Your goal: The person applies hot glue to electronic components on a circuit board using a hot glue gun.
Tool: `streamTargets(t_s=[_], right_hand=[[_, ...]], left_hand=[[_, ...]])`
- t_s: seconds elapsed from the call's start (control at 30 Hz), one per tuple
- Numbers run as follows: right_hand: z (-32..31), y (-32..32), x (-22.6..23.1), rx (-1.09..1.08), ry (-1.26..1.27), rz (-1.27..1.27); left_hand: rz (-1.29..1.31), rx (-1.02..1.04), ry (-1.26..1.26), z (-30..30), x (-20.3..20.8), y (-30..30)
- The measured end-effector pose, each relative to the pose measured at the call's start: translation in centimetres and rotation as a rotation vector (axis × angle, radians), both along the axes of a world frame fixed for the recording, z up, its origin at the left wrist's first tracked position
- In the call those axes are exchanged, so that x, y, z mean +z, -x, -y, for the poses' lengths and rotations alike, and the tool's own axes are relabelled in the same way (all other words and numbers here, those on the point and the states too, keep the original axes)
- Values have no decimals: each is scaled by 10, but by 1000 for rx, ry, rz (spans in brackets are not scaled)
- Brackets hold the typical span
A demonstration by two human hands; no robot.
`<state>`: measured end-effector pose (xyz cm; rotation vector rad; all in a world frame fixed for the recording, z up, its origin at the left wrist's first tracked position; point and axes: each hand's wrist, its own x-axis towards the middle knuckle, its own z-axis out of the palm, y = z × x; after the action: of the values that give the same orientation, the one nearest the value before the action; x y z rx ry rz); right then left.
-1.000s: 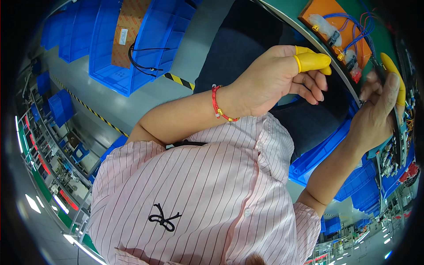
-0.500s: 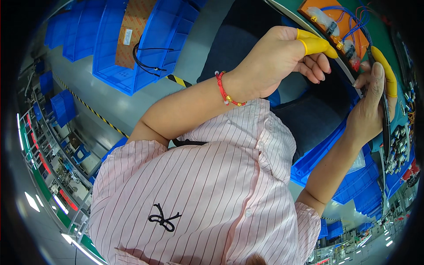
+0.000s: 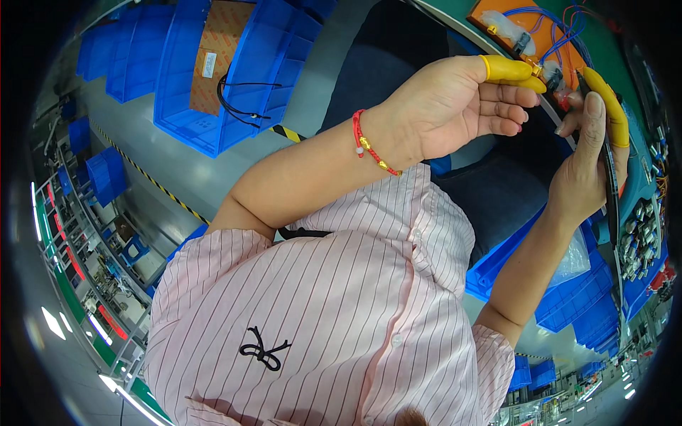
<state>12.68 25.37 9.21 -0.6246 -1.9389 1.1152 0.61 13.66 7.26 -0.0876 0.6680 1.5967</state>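
Holding long black strand (image 3: 612,199) in right hand (image 3: 581,186), near orange board (image 3: 545,41). Pinching left hand (image 3: 449,112) narrow (cannot tell on what). Seemingly in strand-handling step; next, calling for steady, precise grip.

A person's left forearm (image 3: 305,174) extends from a bent elbow toward the edge of the table (image 3: 460,10), the wrist nearly straight, as the left hand (image 3: 447,106) holds its yellow-sheathed thumb and forefinger (image 3: 506,69) close together and curls its three bare fingers (image 3: 503,110) loosely beside them. Opposite, the right forearm (image 3: 533,263) angles up to a right hand (image 3: 582,174) near the same edge, its bare thumb (image 3: 590,138) straight, its yellow-sheathed forefinger (image 3: 607,103) outstretched and other fingers curled inward, the two hands apart.
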Motion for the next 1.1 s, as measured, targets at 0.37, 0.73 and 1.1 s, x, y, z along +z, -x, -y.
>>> streamTargets(t_s=[0.37, 0.73, 1.1], right_hand=[[6, 1, 6, 14, 118, -28], [34, -35, 6, 114, 340, -134], [43, -45, 6, 135, 319, -28]], left_hand=[[248, 40, -101, 2, -4, -3], [-280, -73, -54, 17, 10, -8], [-355, -112, -77, 16, 19, -13]])
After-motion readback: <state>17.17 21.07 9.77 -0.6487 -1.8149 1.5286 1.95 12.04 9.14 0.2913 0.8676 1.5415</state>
